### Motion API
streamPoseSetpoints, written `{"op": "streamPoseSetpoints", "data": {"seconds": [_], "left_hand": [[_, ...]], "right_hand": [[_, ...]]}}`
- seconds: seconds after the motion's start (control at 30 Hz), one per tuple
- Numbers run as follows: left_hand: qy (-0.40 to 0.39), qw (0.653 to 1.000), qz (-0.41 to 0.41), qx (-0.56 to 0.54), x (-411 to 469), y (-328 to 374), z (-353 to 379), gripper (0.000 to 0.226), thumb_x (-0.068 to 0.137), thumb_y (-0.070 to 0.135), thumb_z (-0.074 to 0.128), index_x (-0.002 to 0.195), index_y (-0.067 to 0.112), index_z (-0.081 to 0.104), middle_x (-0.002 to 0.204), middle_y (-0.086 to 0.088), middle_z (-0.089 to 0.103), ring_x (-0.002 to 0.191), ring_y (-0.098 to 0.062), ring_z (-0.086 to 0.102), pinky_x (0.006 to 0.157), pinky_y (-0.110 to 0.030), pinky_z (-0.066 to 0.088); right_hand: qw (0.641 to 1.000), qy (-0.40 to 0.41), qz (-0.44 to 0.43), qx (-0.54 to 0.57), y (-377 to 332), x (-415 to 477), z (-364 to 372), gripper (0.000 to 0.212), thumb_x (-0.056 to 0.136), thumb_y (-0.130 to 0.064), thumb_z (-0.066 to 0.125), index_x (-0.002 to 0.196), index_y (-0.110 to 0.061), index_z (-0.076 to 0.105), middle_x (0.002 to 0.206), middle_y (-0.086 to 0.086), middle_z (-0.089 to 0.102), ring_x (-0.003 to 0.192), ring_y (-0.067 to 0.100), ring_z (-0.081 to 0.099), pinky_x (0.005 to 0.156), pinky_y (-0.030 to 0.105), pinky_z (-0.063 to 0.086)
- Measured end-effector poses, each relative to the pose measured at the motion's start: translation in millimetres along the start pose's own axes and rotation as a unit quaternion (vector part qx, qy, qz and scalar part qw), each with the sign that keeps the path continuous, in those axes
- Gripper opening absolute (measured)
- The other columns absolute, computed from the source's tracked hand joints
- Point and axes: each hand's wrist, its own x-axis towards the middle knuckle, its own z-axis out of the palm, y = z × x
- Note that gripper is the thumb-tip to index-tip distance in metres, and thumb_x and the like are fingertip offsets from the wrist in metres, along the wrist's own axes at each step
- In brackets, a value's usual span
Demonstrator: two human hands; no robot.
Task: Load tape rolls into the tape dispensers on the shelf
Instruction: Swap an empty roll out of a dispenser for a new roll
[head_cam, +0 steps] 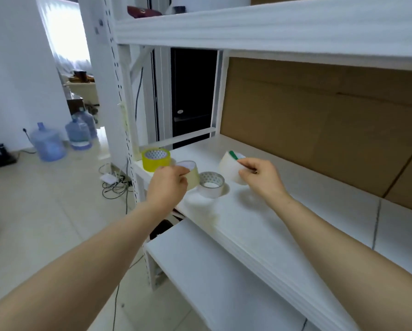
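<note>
Both hands are up at the shelf (248, 223) and both are busy: the left hand (168, 185) has its fingers curled round a beige roll (193, 176), gripping it at the near side, while the right hand (260, 177) pinches a white roll (228, 167), tilted and lifted off the board, thumb and forefinger right at its green tab (233, 155). Between the two hands a clear roll (211, 185) lies flat on the shelf, just beside the left hand's roll, and beyond the left hand, at the shelf's far corner, a yellow roll (156, 160) lies flat too. This looks like the picking stage, rolls in hand and none loaded yet. Here's the catch: no dispenser shows anywhere in view, so the next move calls for finding one, then freeing a hand to hold it while the other seats a roll on its hub. That green tab by the right hand's fingertips looks like the free end, handy for threading. As for writing, the cores of the yellow and clear rolls carry a repeated printed pattern, too small and blurred to read. The cardboard (319, 120) behind the right hand shows no print.
</note>
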Motion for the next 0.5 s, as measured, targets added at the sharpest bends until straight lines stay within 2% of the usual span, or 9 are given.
{"op": "streamPoseSetpoints", "data": {"seconds": [0.1,0.17,0.27,0.4,0.5], "left_hand": [[-0.013,1.000,0.017,0.011,49,-21,12,0.036,0.092,0.003,0.045,0.123,0.009,0.062,0.126,-0.016,0.062,0.118,-0.033,0.053,0.097,-0.032,0.039],[-0.032,0.999,0.034,0.011,86,-34,22,0.034,0.090,0.003,0.047,0.118,0.009,0.065,0.121,-0.016,0.065,0.114,-0.033,0.057,0.094,-0.033,0.044],[-0.098,0.993,0.058,0.042,130,-54,41,0.034,0.089,0.005,0.048,0.117,0.012,0.067,0.118,-0.015,0.067,0.111,-0.033,0.059,0.091,-0.035,0.045],[-0.183,0.970,0.115,0.112,166,-77,65,0.039,0.091,0.008,0.046,0.123,0.021,0.063,0.124,-0.010,0.064,0.115,-0.030,0.055,0.090,-0.030,0.039],[-0.250,0.953,0.130,0.113,177,-89,70,0.040,0.090,0.010,0.046,0.125,0.022,0.061,0.130,-0.008,0.061,0.120,-0.027,0.053,0.095,-0.027,0.036]], "right_hand": [[0.999,-0.008,-0.007,-0.049,9,66,32,0.038,0.088,-0.005,0.045,0.118,-0.018,0.065,0.116,0.002,0.068,0.107,0.021,0.060,0.087,0.027,0.046],[0.996,-0.013,-0.017,-0.086,17,111,54,0.040,0.089,-0.006,0.044,0.122,-0.019,0.063,0.126,0.003,0.063,0.116,0.024,0.057,0.096,0.034,0.046],[0.985,-0.056,0.008,-0.162,27,161,85,0.043,0.089,-0.002,0.040,0.124,-0.017,0.061,0.131,0.008,0.059,0.118,0.029,0.054,0.100,0.039,0.045],[0.953,-0.139,0.053,-0.264,36,205,117,0.047,0.086,-0.003,0.042,0.131,-0.012,0.053,0.135,0.014,0.055,0.121,0.033,0.051,0.098,0.033,0.042],[0.919,-0.183,0.082,-0.338,44,220,132,0.044,0.089,-0.007,0.045,0.133,-0.007,0.049,0.136,0.016,0.052,0.123,0.032,0.048,0.098,0.031,0.040]]}}
